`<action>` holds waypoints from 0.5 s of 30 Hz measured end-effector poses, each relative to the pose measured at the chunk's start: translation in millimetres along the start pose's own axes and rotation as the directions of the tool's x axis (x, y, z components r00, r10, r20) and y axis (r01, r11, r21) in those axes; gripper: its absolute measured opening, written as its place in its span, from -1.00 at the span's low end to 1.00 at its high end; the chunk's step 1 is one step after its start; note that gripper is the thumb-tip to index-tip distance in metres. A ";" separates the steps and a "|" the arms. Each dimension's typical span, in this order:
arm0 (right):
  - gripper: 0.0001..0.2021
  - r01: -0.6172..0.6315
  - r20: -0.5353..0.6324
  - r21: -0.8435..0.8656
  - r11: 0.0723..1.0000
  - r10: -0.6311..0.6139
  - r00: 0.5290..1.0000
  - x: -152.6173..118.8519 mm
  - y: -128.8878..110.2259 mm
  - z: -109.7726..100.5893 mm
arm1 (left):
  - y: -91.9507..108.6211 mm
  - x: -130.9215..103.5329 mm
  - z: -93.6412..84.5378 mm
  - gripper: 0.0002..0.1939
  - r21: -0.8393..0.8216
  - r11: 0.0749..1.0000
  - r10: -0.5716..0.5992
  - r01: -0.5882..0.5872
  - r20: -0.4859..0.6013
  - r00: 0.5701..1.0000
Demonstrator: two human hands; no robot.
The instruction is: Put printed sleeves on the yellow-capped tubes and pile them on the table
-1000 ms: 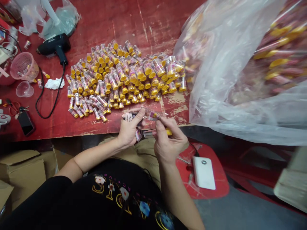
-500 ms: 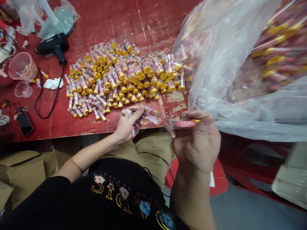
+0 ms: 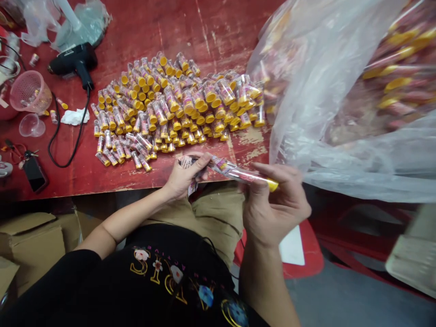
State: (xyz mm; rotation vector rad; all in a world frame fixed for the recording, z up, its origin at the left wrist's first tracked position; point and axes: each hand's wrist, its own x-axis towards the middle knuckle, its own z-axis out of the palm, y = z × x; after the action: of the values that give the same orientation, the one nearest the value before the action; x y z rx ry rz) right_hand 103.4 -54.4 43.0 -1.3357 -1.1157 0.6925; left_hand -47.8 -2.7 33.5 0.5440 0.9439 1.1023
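Note:
My left hand (image 3: 189, 175) is closed on a bunch of printed plastic sleeves (image 3: 220, 164), whose end sticks out past the thumb. My right hand (image 3: 274, 197) pinches a clear tube (image 3: 248, 176) with a yellow cap and reddish contents. The tube's far end meets the sleeves; whether it sits inside one is too blurred to tell. Beyond both hands, a large pile of yellow-capped tubes (image 3: 177, 106) lies on the red table (image 3: 153, 27).
A big clear plastic bag (image 3: 306, 95) of tubes fills the right side. At the left are a black heat gun (image 3: 75, 63) with its cord, a pink basket (image 3: 30, 93), a small clear cup (image 3: 32, 126), white tissue (image 3: 74, 117) and a phone (image 3: 35, 173).
The tube in my right hand has tilted and come up against the sleeves in my left hand. My right fingers have shifted toward its capped end. My left hand has barely moved.

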 end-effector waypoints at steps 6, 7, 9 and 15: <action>-0.64 0.022 -0.065 0.013 1.000 -0.021 0.998 -11.6 7.4 5.4 | 2.6 -10.0 8.1 -0.36 -0.024 1.000 -0.011 0.010 -0.034 0.999; -0.62 0.035 -0.007 0.000 0.999 -0.035 0.999 -14.1 8.9 3.9 | 2.8 -11.3 9.7 -0.38 -0.028 1.000 -0.013 0.012 -0.035 0.999; -0.57 0.053 0.150 -0.024 0.998 -0.049 0.987 -18.3 11.2 -0.4 | 3.1 -12.9 11.8 -0.39 -0.037 0.999 -0.032 0.031 -0.028 0.999; -0.58 0.083 0.116 -0.016 0.996 -0.080 0.990 -18.0 11.2 -0.5 | 4.2 -17.4 15.2 -0.40 0.004 0.996 -0.086 0.086 0.036 0.996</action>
State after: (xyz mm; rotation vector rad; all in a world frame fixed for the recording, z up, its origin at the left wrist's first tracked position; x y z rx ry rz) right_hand 99.5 -69.1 28.2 -1.2730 -1.2658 0.7066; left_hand -39.4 -16.0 50.9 0.5194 0.9296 1.0113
